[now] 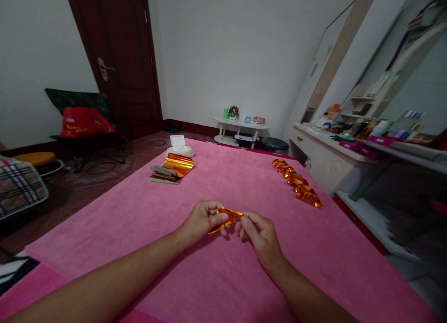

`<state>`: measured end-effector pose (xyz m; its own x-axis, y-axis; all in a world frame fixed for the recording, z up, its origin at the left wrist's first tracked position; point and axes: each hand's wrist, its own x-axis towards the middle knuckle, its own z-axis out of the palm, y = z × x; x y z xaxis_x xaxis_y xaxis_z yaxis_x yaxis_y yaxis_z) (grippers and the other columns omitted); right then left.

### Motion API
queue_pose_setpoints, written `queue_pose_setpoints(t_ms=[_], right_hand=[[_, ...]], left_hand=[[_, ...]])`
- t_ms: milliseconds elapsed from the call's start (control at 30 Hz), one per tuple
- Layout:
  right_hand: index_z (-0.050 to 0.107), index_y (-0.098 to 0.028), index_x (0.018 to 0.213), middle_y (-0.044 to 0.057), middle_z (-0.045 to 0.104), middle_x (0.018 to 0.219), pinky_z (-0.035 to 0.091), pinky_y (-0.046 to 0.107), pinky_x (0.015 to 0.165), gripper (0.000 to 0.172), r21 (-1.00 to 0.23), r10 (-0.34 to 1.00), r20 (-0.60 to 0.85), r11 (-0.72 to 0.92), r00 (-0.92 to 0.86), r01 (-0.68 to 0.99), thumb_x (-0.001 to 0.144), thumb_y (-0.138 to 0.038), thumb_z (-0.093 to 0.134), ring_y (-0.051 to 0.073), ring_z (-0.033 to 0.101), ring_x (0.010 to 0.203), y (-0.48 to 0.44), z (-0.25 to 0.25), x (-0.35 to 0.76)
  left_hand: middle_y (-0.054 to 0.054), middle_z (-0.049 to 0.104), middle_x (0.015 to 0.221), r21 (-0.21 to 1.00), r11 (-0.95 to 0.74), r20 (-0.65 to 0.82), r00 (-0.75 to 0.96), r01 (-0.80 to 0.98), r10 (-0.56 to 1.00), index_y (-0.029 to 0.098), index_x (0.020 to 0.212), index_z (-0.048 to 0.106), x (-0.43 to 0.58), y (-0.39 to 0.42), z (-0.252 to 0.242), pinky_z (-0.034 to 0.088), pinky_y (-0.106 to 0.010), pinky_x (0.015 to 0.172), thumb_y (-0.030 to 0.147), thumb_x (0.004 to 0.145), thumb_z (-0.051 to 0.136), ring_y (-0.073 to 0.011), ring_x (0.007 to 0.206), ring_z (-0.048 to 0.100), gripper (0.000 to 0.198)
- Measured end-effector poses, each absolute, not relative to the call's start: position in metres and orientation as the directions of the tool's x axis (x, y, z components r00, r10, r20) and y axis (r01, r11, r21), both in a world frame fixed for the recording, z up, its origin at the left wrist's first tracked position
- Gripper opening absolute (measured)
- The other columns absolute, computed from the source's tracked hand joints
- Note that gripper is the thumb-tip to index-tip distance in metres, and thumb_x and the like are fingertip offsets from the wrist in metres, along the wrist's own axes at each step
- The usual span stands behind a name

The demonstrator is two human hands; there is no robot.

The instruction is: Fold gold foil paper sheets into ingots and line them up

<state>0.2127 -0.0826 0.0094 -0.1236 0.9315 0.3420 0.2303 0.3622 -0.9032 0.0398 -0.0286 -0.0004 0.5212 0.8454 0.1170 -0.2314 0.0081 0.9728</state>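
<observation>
Between my two hands is a folded piece of shiny gold foil paper (234, 214), held above the pink cloth. My left hand (206, 220) grips its left part, thumb on top and fingers beneath. With thumb and fingertips my right hand (260, 232) pinches its right end. A row of folded gold foil pieces (296, 182) lies overlapping at the right side of the cloth. Toward the far left is a stack of gold foil sheets (179, 164), with greyish-backed sheets beside and under it.
The pink cloth (230, 178) covers the surface before me. Behind the foil stack sits a pale packet with a raised white lid (177, 140). A dressing table (324, 148) with bottles stands at the right. A chair with a red bag (85, 122) is at the left.
</observation>
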Motion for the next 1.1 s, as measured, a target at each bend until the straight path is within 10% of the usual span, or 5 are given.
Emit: queue_pose_setpoints(t_ms=[333,800,1100], right_hand=[[0.066,-0.02,0.098,0.001,0.063,0.075,0.047,0.02,0.046,0.019,-0.882,0.906,0.411,0.423,-0.1,0.207,0.082,-0.03,0.063,0.01,0.056,0.055,-0.083,0.008,0.216],[0.069,-0.02,0.083,0.003,0.064,0.071,0.053,0.024,0.048,0.007,-0.77,0.82,0.56,0.567,-0.117,0.292,0.081,-0.019,0.063,0.013,0.062,0.056,-0.081,0.015,0.22],[0.065,-0.017,0.071,-0.002,0.061,0.05,0.049,0.022,0.042,0.01,-0.869,0.92,0.389,0.382,-0.044,0.314,0.078,-0.024,0.064,0.012,0.058,0.041,-0.078,0.003,0.217]], left_hand=[[-0.002,0.062,0.057,0.995,0.061,0.022,0.738,-0.085,0.675,0.008,0.076,0.064,0.03,-0.026,0.004,0.032,-0.016,0.037,0.049,0.074,0.068,-0.0044,0.035,0.045,0.041],[-0.001,0.06,0.059,0.996,0.024,0.039,0.689,-0.082,0.724,0.01,0.08,0.061,0.03,-0.029,0.003,0.038,-0.016,0.039,0.052,0.074,0.066,-0.0057,0.038,0.048,0.043],[-0.001,0.059,0.06,0.993,-0.115,0.091,0.624,-0.002,0.776,0.009,0.083,0.063,0.03,-0.034,0.002,0.032,-0.016,0.041,0.04,0.082,0.06,-0.0051,0.041,0.042,0.031]])
